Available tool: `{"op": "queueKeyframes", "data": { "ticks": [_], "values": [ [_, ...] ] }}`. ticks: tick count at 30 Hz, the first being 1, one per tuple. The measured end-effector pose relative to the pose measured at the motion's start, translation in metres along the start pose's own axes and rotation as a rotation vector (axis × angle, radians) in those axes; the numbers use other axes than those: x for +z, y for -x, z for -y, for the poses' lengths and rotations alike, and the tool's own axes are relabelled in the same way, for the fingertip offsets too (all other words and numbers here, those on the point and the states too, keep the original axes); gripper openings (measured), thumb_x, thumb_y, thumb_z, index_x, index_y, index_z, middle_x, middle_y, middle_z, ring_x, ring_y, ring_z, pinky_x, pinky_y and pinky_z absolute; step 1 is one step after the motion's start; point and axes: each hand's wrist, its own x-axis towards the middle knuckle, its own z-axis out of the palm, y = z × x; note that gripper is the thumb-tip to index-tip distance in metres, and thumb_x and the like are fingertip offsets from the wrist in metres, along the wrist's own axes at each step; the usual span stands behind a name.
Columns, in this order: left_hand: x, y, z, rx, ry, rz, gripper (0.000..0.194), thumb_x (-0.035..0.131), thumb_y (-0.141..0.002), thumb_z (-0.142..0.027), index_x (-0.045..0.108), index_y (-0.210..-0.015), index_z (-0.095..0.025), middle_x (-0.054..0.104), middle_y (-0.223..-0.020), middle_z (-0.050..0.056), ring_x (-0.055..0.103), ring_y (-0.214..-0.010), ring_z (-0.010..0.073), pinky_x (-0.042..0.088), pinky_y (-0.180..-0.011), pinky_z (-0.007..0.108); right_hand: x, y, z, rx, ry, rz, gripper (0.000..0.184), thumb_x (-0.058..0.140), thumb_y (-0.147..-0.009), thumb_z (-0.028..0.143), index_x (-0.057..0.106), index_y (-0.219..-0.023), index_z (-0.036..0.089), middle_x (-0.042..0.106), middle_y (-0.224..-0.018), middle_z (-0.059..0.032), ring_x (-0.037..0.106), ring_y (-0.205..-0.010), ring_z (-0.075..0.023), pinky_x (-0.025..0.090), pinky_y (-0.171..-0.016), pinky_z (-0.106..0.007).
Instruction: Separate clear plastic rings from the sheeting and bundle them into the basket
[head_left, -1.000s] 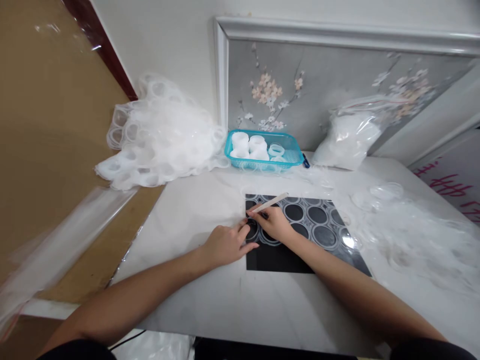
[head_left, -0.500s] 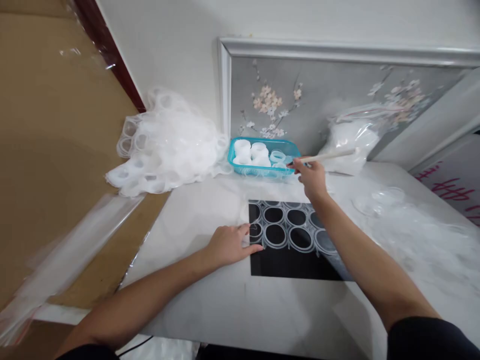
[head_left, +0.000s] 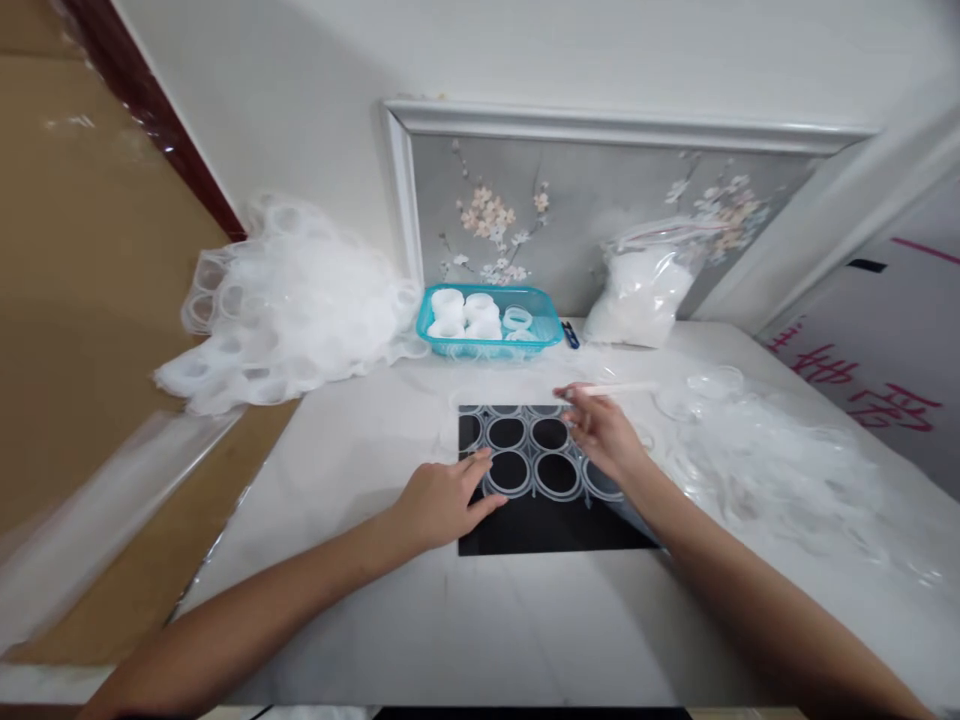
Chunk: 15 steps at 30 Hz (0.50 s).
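A clear plastic sheet of rings (head_left: 536, 455) lies on a black mat (head_left: 551, 520) in the middle of the white table (head_left: 465, 620). My left hand (head_left: 439, 497) rests flat on the sheet's left edge, fingers stretched out. Over the sheet's right part my right hand (head_left: 604, 432) is closed on a thin white stick (head_left: 622, 388), which points to the right. A turquoise basket (head_left: 489, 340) with white rings inside stands behind the mat.
A heap of punched clear plastic sheets (head_left: 277, 300) lies at the back left. A clear bag of white pieces (head_left: 637, 295) leans on a framed flower picture (head_left: 592, 215). Loose clear plastic scraps (head_left: 772, 460) cover the table's right side. Brown cardboard (head_left: 90, 300) stands at the left.
My right hand went from the sheet up to the basket with the stick, then came back down over the sheet's right part. My left hand stayed on the sheet's left edge.
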Motion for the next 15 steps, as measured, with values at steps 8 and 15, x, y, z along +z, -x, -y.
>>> {"op": "queueKeyframes", "data": {
  "ticks": [8, 15],
  "values": [
    [0.013, -0.024, -0.016, 0.025, -0.138, 0.07, 0.053, 0.042, -0.096, -0.054, 0.06, -0.123, -0.013, 0.064, -0.125, 0.017, 0.072, -0.082, 0.0279, 0.056, -0.063, 0.036, 0.022, 0.005, -0.046, -0.18, 0.784, 0.225, 0.034, 0.061, -0.082, 0.049, 0.068, -0.081, 0.016, 0.064, -0.058, -0.0006, 0.057, -0.045, -0.0139, 0.044, -0.047, -0.026],
    [0.017, -0.022, -0.012, 0.038, -0.11, 0.076, 0.055, 0.037, -0.098, -0.055, 0.058, -0.127, -0.014, 0.062, -0.13, 0.014, 0.072, -0.086, 0.0289, 0.056, -0.061, 0.037, 0.02, 0.01, -0.044, -0.196, 0.839, 0.21, 0.032, 0.059, -0.084, 0.047, 0.07, -0.084, 0.017, 0.062, -0.054, 0.0001, 0.058, -0.046, -0.0158, 0.043, -0.047, -0.027]
  ]
}}
